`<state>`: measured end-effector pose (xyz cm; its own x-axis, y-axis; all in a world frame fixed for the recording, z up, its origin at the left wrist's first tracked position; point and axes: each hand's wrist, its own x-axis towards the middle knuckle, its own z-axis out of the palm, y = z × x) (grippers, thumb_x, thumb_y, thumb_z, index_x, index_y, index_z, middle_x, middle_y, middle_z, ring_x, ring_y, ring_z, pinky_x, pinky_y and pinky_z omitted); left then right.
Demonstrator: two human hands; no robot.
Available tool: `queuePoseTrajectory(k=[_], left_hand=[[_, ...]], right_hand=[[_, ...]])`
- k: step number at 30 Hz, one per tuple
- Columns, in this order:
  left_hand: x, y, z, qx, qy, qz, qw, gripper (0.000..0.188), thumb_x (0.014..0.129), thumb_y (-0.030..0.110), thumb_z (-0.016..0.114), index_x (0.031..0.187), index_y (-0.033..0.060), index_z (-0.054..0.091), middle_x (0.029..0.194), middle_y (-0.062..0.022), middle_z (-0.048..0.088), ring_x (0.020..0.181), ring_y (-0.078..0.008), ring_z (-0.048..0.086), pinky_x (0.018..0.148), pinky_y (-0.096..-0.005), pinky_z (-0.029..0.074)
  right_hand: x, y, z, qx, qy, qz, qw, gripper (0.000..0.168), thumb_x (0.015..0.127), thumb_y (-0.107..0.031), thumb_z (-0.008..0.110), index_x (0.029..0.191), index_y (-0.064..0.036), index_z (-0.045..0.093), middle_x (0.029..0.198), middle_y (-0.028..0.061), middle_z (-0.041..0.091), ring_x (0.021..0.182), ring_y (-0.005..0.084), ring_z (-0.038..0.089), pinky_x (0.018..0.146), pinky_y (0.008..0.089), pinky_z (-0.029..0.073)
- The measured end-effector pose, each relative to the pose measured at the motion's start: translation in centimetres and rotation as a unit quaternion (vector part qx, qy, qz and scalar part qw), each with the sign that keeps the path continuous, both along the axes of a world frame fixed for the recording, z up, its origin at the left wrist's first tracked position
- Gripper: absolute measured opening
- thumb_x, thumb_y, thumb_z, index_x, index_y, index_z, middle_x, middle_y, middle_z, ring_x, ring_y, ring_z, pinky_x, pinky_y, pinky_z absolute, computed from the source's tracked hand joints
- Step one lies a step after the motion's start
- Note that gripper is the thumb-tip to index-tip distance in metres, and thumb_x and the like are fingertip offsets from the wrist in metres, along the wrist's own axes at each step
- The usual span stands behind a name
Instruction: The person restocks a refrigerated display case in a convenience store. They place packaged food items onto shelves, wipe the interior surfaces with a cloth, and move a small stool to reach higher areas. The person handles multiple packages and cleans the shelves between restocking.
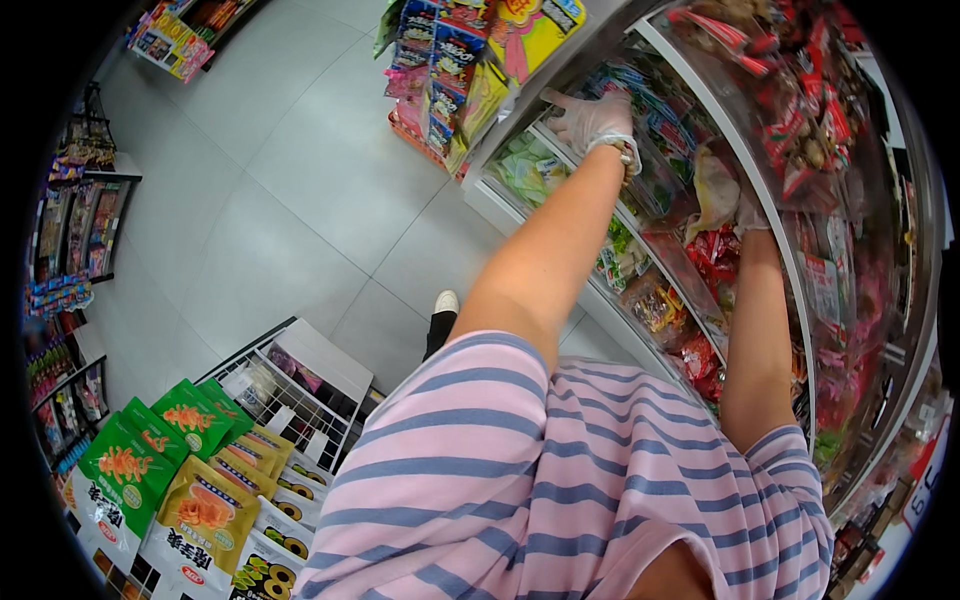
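My left hand (592,124), in a thin translucent glove, lies over the far end of a slanted, tiered display bin. Its fingers are spread near a white divider rail (637,236), and a bracelet or watch circles the wrist. Farther right, my right hand (752,213) reaches in beneath a pale shelf edge (757,169). That hand is gloved too, but its fingers are mostly hidden. Beside it is a crumpled pale yellowish cloth or bag (714,187). Red-wrapped packets (712,251) lie just below, and blue-green packets (660,112) fill the tier by my left hand.
Clear upper bins hold red-wrapped sweets (810,127). Hanging snack packets (442,67) stand beyond the display's far end. Behind me on the left, a wire rack (300,405) carries green snack pouches (127,457). More stocked shelves (75,225) line the far left, across grey floor tiles (255,217).
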<state>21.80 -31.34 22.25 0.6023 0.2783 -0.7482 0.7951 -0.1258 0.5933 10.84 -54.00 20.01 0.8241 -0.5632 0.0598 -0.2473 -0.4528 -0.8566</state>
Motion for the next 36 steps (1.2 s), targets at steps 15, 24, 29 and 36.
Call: queuePoseTrajectory(k=[15, 24, 29, 36], left_hand=[[1.6, 1.8, -5.9, -0.091, -0.03, -0.059, 0.994, 0.085, 0.064, 0.017, 0.064, 0.133, 0.0017, 0.015, 0.099, -0.0252, 0.052, 0.076, -0.0314, 0.059, 0.058, -0.0364, 0.05], [1.8, 2.6, -9.6, -0.213, -0.105, -0.062, 0.969, 0.072, 0.067, 0.007, 0.056, 0.123, 0.0027, 0.012, 0.063, -0.0149, 0.053, 0.044, -0.023, 0.053, 0.036, -0.0341, 0.041], [1.0, 3.7, -4.3, -0.263, -0.138, -0.087, 0.951, 0.078, 0.063, 0.009, 0.058, 0.126, 0.0036, 0.013, 0.073, -0.0158, 0.053, 0.05, -0.0232, 0.053, 0.044, -0.0369, 0.045], [-2.6, 7.5, -0.3, -0.289, -0.102, -0.107, 0.946, 0.087, 0.062, 0.009, 0.056, 0.133, 0.0051, 0.007, 0.087, -0.0137, 0.05, 0.069, -0.0242, 0.054, 0.054, -0.0389, 0.048]], right_hand=[[-0.2, 2.6, 2.8, -0.064, 0.116, 0.071, 0.989, 0.045, 0.07, -0.014, 0.071, 0.11, -0.001, 0.054, 0.097, 0.01, 0.061, 0.091, 0.0201, 0.057, 0.081, 0.0305, 0.045], [-0.7, 3.1, 2.0, -0.162, 0.121, 0.022, 0.979, 0.043, 0.07, -0.011, 0.066, 0.111, -0.003, 0.055, 0.097, 0.0102, 0.062, 0.087, 0.0188, 0.058, 0.077, 0.0305, 0.046], [-1.4, 3.9, 3.1, -0.036, 0.127, -0.024, 0.991, 0.045, 0.073, -0.014, 0.065, 0.115, -0.003, 0.053, 0.111, 0.011, 0.057, 0.098, 0.0198, 0.054, 0.085, 0.0304, 0.042], [-4.4, 5.5, 3.2, 0.224, 0.134, -0.12, 0.958, 0.046, 0.077, -0.006, 0.058, 0.121, 0.001, 0.049, 0.106, 0.0105, 0.058, 0.089, 0.0155, 0.055, 0.078, 0.028, 0.045]])
